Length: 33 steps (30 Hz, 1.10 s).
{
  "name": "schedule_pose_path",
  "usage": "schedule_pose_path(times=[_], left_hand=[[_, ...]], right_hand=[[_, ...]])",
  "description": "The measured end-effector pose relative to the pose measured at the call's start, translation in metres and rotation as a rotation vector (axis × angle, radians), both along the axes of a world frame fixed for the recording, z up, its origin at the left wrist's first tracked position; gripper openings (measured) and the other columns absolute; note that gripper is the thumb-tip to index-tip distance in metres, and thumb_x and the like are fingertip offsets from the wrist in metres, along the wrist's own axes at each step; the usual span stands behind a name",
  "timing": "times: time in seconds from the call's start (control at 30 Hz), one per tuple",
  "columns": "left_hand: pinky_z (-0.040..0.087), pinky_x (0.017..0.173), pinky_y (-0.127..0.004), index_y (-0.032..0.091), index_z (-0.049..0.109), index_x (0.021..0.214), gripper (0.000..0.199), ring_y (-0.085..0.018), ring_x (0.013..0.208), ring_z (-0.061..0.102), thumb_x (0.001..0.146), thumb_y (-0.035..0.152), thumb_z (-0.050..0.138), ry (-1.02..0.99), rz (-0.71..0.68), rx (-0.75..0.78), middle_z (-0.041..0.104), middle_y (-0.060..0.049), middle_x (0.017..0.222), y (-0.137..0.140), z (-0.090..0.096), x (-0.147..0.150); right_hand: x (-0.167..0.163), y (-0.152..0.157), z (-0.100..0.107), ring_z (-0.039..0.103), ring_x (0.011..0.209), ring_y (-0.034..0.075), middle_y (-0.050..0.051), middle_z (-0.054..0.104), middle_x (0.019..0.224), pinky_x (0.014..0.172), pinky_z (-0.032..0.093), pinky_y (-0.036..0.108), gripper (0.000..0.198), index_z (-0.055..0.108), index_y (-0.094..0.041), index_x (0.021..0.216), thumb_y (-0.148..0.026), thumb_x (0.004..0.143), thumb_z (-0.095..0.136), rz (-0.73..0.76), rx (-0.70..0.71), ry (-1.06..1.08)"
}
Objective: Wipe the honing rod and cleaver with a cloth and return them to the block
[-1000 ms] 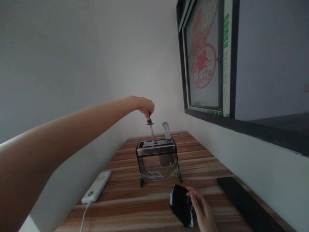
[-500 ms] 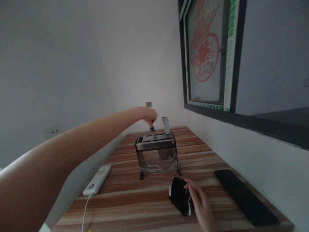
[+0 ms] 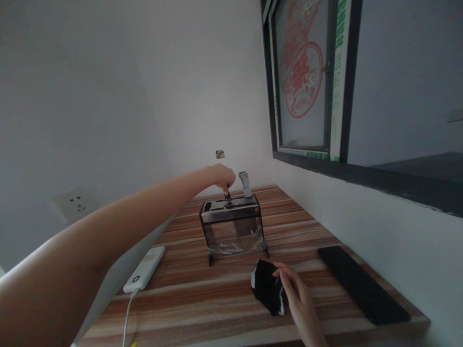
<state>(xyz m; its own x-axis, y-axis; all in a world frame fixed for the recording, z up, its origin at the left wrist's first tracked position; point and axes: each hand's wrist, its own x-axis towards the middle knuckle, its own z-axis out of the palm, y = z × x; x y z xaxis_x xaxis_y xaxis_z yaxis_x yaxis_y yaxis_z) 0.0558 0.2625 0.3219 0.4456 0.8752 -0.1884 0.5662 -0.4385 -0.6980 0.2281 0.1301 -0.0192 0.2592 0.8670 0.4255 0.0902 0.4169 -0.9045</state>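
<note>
Pinching from above, the left hand [image 3: 224,177] has its fingers closed around a stubby black handle [image 3: 227,196] that sits upright on top of a clear-fronted box. It's pretty small from this angle, so I can't tell exactly how each finger wraps. Right hand [image 3: 301,300] is closer in: thumb and fingers pressed nearly together on the edge of a floppy black pouch [image 3: 266,287], kinda squarish, matte, with crinkly silver edging peeking out, lying near the front of the box.

The box [image 3: 221,237] itself is neat: shiny metal top with dark slots, skinny black frame, little black feet, and a see-through front with wrinkly clear film along the bottom. A crumpled-looking silvery strip [image 3: 245,185] sticks up from the right end of the top, leaning slightly.

All of it is on a counter [image 3: 191,295] with streaky reddish-brown wood grain. Off to the left lies a smooth white block [image 3: 147,271] with rounded corners and a thin white cable [image 3: 126,318] plugged into its near end; off to the right, by the wall, a flat black slab [image 3: 361,284]. Plain pale wall [image 3: 108,96] behind, dark-framed window [image 3: 304,79] up right with a round red design on the glass.
</note>
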Motion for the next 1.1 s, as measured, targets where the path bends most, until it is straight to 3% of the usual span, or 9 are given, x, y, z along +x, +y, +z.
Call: schedule_pose_path(times=[0.77, 1.1], left_hand=[[0.047, 0.070, -0.029, 0.025, 0.077, 0.092, 0.021, -0.027, 0.091, 0.067, 0.074, 0.036, 0.075, 0.019, 0.019, 0.001, 0.074, -0.011, 0.101, -0.005, -0.010, 0.008], [0.047, 0.071, -0.030, 0.022, 0.077, 0.088, 0.020, -0.028, 0.092, 0.068, 0.073, 0.034, 0.077, 0.015, 0.008, 0.030, 0.074, -0.013, 0.099, -0.010, -0.013, 0.011]], right_hand=[[0.001, -0.004, 0.012, 0.066, 0.099, 0.027, 0.012, 0.072, 0.099, 0.089, 0.051, 0.036, 0.043, 0.068, -0.020, 0.073, -0.059, 0.084, 0.053, 0.031, 0.015, 0.011], [0.002, -0.003, 0.007, 0.065, 0.101, 0.027, 0.012, 0.071, 0.102, 0.091, 0.050, 0.036, 0.041, 0.068, -0.020, 0.074, -0.057, 0.085, 0.053, 0.035, -0.001, 0.007]])
